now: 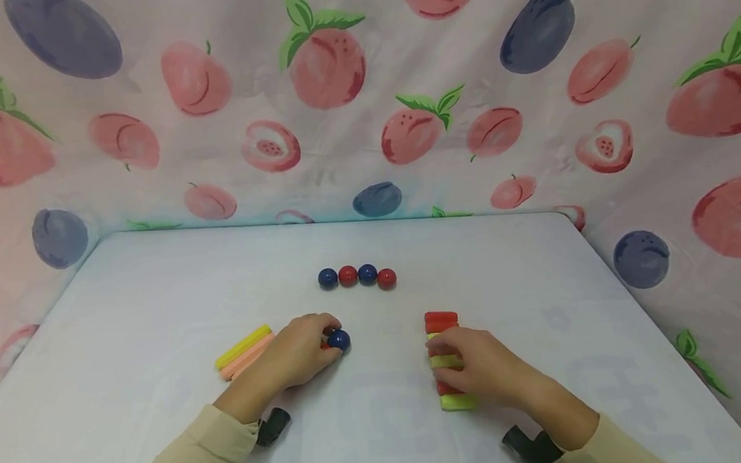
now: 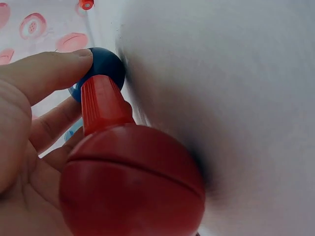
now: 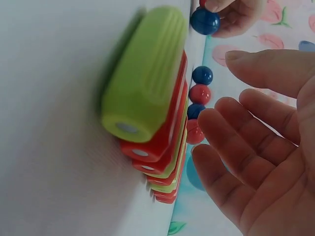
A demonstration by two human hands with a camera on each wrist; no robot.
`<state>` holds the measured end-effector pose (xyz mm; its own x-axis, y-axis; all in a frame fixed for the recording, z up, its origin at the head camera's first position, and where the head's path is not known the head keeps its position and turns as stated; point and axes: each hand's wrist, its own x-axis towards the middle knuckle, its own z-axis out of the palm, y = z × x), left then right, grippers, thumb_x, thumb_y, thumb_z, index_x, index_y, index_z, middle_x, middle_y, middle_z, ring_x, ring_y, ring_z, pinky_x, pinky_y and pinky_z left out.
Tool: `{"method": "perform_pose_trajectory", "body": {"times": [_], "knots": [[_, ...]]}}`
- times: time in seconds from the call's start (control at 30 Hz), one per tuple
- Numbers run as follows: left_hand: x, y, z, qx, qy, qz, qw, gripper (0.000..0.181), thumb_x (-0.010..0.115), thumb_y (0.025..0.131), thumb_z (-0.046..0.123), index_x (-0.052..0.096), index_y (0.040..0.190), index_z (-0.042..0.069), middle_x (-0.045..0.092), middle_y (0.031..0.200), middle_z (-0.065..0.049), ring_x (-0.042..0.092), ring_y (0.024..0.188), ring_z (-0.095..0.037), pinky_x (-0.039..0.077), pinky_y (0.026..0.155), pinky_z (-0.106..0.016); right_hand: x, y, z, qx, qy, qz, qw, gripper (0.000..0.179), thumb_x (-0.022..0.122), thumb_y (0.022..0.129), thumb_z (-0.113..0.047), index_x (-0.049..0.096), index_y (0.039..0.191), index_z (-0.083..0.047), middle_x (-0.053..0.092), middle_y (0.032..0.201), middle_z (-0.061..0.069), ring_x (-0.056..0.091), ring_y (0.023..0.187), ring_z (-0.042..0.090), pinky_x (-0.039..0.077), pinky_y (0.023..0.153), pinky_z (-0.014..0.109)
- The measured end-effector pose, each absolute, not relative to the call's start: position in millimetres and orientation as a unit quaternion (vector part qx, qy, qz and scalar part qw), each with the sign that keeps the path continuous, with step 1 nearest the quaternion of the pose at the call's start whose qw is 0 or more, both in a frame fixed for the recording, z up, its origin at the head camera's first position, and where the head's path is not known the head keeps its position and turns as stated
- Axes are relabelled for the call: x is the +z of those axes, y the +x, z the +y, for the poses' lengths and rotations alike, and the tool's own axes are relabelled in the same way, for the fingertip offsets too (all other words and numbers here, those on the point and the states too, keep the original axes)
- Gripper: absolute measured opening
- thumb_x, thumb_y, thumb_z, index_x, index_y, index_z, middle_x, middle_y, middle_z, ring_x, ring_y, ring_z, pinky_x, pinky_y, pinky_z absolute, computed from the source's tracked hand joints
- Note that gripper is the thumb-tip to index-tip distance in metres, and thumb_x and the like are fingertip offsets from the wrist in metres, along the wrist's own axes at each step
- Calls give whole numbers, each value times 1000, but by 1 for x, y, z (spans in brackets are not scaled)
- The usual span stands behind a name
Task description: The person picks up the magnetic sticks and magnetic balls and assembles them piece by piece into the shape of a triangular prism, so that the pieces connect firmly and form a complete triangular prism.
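Note:
My left hand (image 1: 304, 351) pinches a blue ball (image 1: 339, 340) between thumb and fingers. In the left wrist view, a ribbed red stick (image 2: 103, 101) joins that ball to a large red ball (image 2: 133, 182) near the camera. My right hand (image 1: 481, 365) hovers at a column of red and yellow-green sticks (image 1: 458, 402) laid side by side. Seen from the right wrist, its fingers are loosely bent with nothing between them, apart from the nearest yellow-green stick (image 3: 145, 78).
Farther back on the white table (image 1: 164, 294) lies a row of blue and red balls (image 1: 348, 276). Beside my left forearm are a yellow stick (image 1: 243, 347) and peach-coloured sticks (image 1: 249, 356). A fruit-patterned cloth (image 1: 337, 153) hangs behind the table and along its sides.

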<state>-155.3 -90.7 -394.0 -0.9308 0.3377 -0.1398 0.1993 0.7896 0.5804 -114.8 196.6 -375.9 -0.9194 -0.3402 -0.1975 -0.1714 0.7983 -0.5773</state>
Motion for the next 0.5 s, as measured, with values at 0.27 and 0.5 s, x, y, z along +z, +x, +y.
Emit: {"method": "perform_pose_trajectory", "body": {"times": [0.27, 0.5], "knots": [[-393, -155, -92, 294, 147, 936, 122, 35, 76, 89, 13, 67, 122, 7, 65, 110, -6, 60, 96, -17, 53, 90, -39, -371, -105, 201, -292, -157, 932, 148, 41, 80, 87, -23, 67, 125, -14, 67, 113, -6, 60, 107, 18, 54, 91, 42], [-392, -154, -91, 291, 146, 937, 127, 36, 76, 89, 13, 66, 123, 7, 65, 111, -6, 59, 96, -18, 53, 90, -39, -374, -100, 208, -285, -184, 930, 139, 39, 81, 86, -25, 68, 121, -14, 68, 113, -6, 61, 106, 19, 55, 89, 41]]}}
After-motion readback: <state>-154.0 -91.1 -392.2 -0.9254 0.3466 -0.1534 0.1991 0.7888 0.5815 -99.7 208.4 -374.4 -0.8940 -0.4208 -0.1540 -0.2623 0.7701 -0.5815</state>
